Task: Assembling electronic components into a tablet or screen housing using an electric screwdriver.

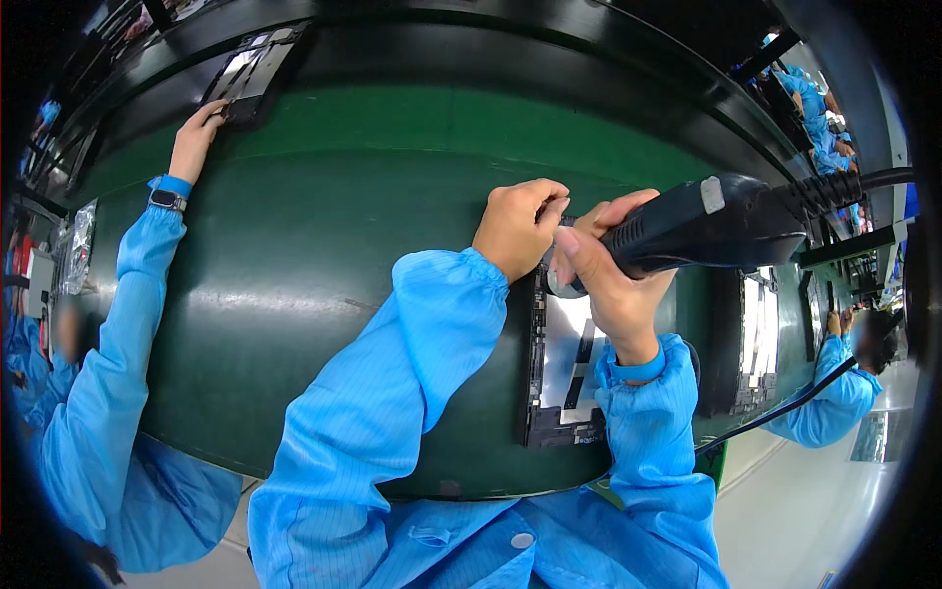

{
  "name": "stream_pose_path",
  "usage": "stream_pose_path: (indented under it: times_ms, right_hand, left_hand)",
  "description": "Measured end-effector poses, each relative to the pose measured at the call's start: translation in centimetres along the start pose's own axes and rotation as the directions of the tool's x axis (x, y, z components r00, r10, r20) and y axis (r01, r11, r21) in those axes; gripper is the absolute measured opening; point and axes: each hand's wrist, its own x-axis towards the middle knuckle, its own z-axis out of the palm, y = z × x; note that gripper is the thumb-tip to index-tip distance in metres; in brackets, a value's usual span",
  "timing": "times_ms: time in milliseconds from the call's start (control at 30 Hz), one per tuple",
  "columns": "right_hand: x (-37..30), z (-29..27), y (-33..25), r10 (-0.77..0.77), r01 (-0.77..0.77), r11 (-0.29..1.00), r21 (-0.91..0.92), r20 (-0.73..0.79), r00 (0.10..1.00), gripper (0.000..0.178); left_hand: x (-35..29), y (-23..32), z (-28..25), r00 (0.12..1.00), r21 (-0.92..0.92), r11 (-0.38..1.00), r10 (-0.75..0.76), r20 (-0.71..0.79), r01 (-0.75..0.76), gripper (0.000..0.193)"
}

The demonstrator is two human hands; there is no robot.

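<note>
My right hand (613,280) is wrapped round a black corded hand tool (677,231), which lies sideways with its coiled cable running off to the right. A pale round part (566,285) shows by my right fingers; I cannot tell whether it belongs to the tool. Close beside it, my left hand (520,226) is closed in a pinch, and what its fingertips hold is hidden. Both hands are over the far end of a flat black-framed panel (535,412) with a silver plate and black strips. My right forearm covers part of that panel.
A similar panel (756,339) lies to the right on the green worktable (294,324). At the far left a co-worker's hand (193,142) touches another panel (257,74) by the black rail. A black cable (785,410) crosses the table's right edge. Another person sits at far right.
</note>
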Motion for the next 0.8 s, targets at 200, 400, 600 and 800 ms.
stream_pose_path:
  times_ms: [200, 400, 600, 800]
  right_hand:
    - [1.8, -1.5, -2.6, -0.053, 0.057, 0.996, 0.067, -0.062, 0.997, 0.030]
    - [1.6, -8.0, -11.6, -0.097, 0.098, 0.995, 0.004, -0.130, 0.987, 0.042]
    - [-3.9, -14.5, -18.0, 0.139, -0.122, 0.987, 0.106, -0.172, 0.975, 0.042]
    - [-5.3, -20.2, -17.3, 0.196, -0.162, 0.968, 0.192, -0.171, 0.966, 0.047]
  left_hand:
    - [1.9, 2.6, 1.1, 0.999, 0.037, 0.998, -0.046, 0.014, 0.045, 0.013]
    - [4.1, 8.1, 3.2, 0.999, 0.124, 0.992, 0.032, 0.016, -0.034, 0.012]
    - [2.9, 13.7, 5.9, 0.993, 0.105, 0.990, -0.103, 0.056, 0.096, 0.012]
    - [9.1, 22.6, 8.5, 0.993, -0.342, 0.939, 0.057, 0.102, -0.019, 0.059]
